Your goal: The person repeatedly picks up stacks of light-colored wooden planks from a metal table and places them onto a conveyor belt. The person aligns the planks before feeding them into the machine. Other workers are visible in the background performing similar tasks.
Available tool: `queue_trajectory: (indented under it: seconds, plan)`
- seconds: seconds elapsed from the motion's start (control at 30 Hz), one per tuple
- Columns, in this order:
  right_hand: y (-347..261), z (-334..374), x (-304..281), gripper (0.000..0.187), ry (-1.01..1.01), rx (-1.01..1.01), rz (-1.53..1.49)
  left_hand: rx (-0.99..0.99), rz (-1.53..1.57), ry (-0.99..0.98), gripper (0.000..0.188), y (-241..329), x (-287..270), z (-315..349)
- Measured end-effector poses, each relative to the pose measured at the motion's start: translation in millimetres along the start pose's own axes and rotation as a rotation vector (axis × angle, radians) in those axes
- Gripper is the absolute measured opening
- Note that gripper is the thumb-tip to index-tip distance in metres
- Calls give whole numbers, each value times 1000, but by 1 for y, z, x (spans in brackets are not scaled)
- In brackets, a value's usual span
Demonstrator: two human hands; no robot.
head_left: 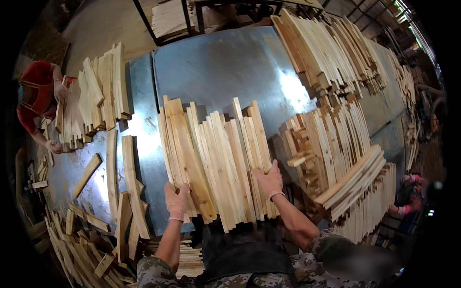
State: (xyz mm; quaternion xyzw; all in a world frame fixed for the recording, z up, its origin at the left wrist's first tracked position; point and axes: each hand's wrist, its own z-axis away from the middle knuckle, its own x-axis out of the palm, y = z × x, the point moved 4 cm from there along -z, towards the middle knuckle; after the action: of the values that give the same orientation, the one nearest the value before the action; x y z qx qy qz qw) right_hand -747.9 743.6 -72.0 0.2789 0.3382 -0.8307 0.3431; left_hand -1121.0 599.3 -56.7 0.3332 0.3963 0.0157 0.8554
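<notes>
A row of wooden strips stands side by side on the metal tabletop in front of me, their near ends uneven and jutting over the table's edge. My left hand, in a pale knitted glove, grips the row's left side near its front end. On the opposite side my right hand, gloved the same way, holds the outermost strips with its thumb toward the top. The row is squeezed between both hands. Fingertips on the outer sides are partly hidden.
Loose boards lie crossed at left, above a heap of strips. Stacked rows stand at right, with another bundle beyond. A co-worker in red handles strips at far left. Another person's pink-cuffed hands show at right.
</notes>
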Motion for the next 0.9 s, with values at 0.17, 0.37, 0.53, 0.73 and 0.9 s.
queue_trajectory:
  seconds: [0.17,0.37,0.53,0.73,0.9]
  plan:
    - [-39,29,-9,131,85,-223,45,8,-29,-56,64,-48,3,-26]
    - [-65,19,-8,131,70,-98,251,269,-216,-183,59,-47,-15,-48]
    - [-16,-30,-15,102,3,-430,-139,309,-439,-26,72,-73,-1,-82]
    - [46,-72,9,72,22,-650,-479,242,-21,-119,73,-86,24,-105]
    - [55,-63,25,80,-291,-394,-1088,52,835,-416,67,-25,14,-60]
